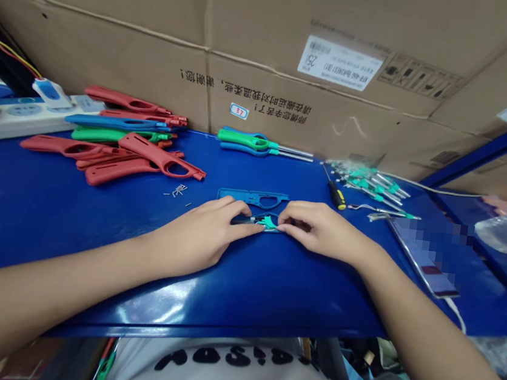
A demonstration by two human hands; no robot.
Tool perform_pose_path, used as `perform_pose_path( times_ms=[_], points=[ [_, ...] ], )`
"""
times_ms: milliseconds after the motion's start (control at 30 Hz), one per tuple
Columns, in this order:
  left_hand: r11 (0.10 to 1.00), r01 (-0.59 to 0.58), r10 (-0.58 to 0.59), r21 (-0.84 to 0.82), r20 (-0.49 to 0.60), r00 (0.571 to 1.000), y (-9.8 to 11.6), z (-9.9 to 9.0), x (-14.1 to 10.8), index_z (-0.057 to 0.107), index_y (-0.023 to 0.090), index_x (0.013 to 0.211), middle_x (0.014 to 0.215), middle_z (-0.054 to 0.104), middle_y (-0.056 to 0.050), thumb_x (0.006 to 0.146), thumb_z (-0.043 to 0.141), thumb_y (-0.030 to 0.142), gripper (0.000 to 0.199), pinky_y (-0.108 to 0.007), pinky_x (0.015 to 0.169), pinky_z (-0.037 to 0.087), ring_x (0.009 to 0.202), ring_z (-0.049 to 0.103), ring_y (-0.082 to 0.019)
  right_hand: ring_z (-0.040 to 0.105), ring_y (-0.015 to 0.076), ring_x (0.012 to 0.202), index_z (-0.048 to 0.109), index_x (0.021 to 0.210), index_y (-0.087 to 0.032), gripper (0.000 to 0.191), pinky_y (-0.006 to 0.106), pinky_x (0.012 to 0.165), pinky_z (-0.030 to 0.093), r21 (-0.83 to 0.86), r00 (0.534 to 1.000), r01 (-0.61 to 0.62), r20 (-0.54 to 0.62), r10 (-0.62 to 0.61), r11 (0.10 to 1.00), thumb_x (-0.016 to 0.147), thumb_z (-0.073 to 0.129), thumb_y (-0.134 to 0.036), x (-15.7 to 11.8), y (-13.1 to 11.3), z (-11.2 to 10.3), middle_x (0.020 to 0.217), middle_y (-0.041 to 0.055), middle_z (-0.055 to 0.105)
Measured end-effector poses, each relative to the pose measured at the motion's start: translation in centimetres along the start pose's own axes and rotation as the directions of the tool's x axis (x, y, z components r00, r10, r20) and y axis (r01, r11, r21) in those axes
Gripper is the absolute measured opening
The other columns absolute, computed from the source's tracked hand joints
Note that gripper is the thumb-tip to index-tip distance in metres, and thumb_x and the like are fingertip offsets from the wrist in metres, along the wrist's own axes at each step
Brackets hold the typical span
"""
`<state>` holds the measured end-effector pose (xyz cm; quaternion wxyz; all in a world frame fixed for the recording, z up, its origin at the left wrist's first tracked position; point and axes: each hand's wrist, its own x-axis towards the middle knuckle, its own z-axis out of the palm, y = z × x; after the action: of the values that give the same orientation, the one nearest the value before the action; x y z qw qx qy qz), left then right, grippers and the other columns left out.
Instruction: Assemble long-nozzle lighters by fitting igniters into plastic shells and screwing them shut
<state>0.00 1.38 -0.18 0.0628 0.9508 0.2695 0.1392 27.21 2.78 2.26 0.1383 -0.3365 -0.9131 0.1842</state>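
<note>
Beyond the far edge, the view was filled by large cardboard boxes [260, 50], set behind a blue counter [71, 218]. From the working spot, a heap of red, blue and green casings [151, 157] was spread at ten o'clock, a phone [423, 264] was laid at three o'clock, and a loose cluster of teal-and-metal parts [364, 181] was scattered towards two o'clock. A few handles with metal tubes [241, 138] were placed together near twelve o'clock.

At the centre, a green insert [269, 221] was being worked over a blue shell half [271, 230], low on the counter; another blue shell half [234, 196] was laid just beyond it, at twelve o'clock. The left hand [203, 227] was kept partly open, thumb and forefinger parted around the shell's left part — how firmly anything was gripped could not be told. The right hand [318, 225] was nearly closed, its fingertips pinched on the insert's right side.

The step in hand was judged to be the seating of small inner parts; light, exact fingertip pressure and a steadied shell seemed to be called for.

A yellow-and-black screwdriver [335, 193] was left at two o'clock, untouched, and tiny screws [180, 190] — the smallest pieces — were strewn between nine and ten o'clock.
</note>
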Motion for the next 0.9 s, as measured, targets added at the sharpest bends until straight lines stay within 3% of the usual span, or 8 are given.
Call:
perform_pose_path(
  times_ms=[133,300,367,500,600,700,767,900],
  points=[
    [1.0,0.01,-0.01,-0.019,-0.001,1.0,0.1,-0.1,0.0,0.054,0.027,0.142,0.126,0.059,-0.012,0.095,0.046,0.008,0.051,-0.047,0.095,0.053,0.113,0.056,-0.028,0.065,0.0182,0.091,0.068,0.103,-0.02,0.015,0.031,0.079,0.052,0.042,0.992,0.015,-0.125,-0.009,0.999,0.099,0.053,-0.022,0.0,0.4,0.0,0.101,0.007,0.069],
    [0.999,0.013,-0.014,-0.03,-0.016,1.0,0.1,-0.1,-0.2,0.053,0.023,0.141,0.126,0.06,-0.011,0.099,0.042,0.011,0.046,-0.045,0.093,0.054,0.112,0.057,-0.027,0.057,0.0261,0.114,0.064,0.123,-0.023,0.034,0.046,0.096,0.049,-0.169,0.982,-0.01,-0.186,-0.022,0.986,0.098,0.045,-0.012,0.2,1.7,0.8,0.128,0.0132,0.058],
    [0.999,0.014,-0.015,-0.03,-0.02,1.0,0.1,-0.2,-0.3,0.054,0.023,0.141,0.126,0.061,-0.011,0.1,0.041,0.012,0.044,-0.045,0.094,0.054,0.113,0.057,-0.027,0.055,0.0281,0.116,0.066,0.119,-0.024,0.033,0.052,0.099,0.047,-0.223,0.983,-0.037,-0.181,-0.005,0.974,0.096,0.047,-0.011,0.3,2.1,1.0,0.133,0.013,0.055],
    [0.998,0.043,-0.044,-0.052,-0.026,0.999,0.1,-0.2,-0.2,0.055,0.024,0.14,0.128,0.061,-0.011,0.101,0.041,0.015,0.042,-0.046,0.095,0.054,0.116,0.058,-0.027,0.056,0.0297,0.114,0.065,0.096,-0.021,0.008,0.057,0.101,0.044,-0.184,0.975,-0.137,-0.198,0.1,0.973,0.092,0.059,-0.018,0.4,2.4,0.9,0.13,0.0119,0.056],
    [0.996,0.064,-0.068,-0.059,-0.077,0.995,0.0,-0.5,-0.2,0.054,0.022,0.14,0.132,0.06,-0.012,0.101,0.046,0.022,0.04,-0.047,0.099,0.053,0.118,0.057,-0.028,0.058,0.0292,0.112,0.06,0.091,-0.021,0.002,0.054,0.099,0.046,-0.125,0.969,-0.14,-0.222,0.109,0.982,0.09,0.061,-0.019,0.4,2.3,0.6,0.121,0.012,0.06],
    [0.997,0.077,-0.08,-0.021,-0.16,0.984,-0.3,-1.0,0.0,0.056,0.019,0.139,0.134,0.06,-0.013,0.1,0.049,0.026,0.04,-0.049,0.102,0.051,0.121,0.056,-0.029,0.063,0.0225,0.091,0.059,0.093,-0.021,0.004,0.043,0.086,0.054,0.03,0.941,-0.159,-0.299,0.161,0.987,0.091,0.061,-0.023,0.5,2.0,0.5,0.099,0.0082,0.065],
    [0.996,0.089,-0.083,0.021,-0.198,0.977,-0.6,-1.3,0.0,0.057,0.018,0.138,0.133,0.06,-0.014,0.1,0.05,0.025,0.039,-0.05,0.102,0.05,0.121,0.056,-0.03,0.064,0.0191,0.077,0.059,0.093,-0.021,0.01,0.037,0.072,0.057,0.23,0.897,-0.219,-0.334,0.289,0.948,0.09,0.065,-0.03,0.5,1.7,0.5,0.086,0.0049,0.065],
    [0.99,0.107,-0.083,0.088,-0.235,0.968,-1.0,-1.8,0.1,0.058,0.019,0.139,0.133,0.061,-0.015,0.101,0.051,0.028,0.04,-0.053,0.101,0.049,0.122,0.056,-0.033,0.065,0.0158,0.064,0.061,0.092,-0.021,0.023,0.032,0.061,0.059,0.668,0.847,-0.28,-0.166,0.505,0.689,0.082,0.073,-0.037,0.7,1.0,0.3,0.075,0.001,0.064]
  ],
)
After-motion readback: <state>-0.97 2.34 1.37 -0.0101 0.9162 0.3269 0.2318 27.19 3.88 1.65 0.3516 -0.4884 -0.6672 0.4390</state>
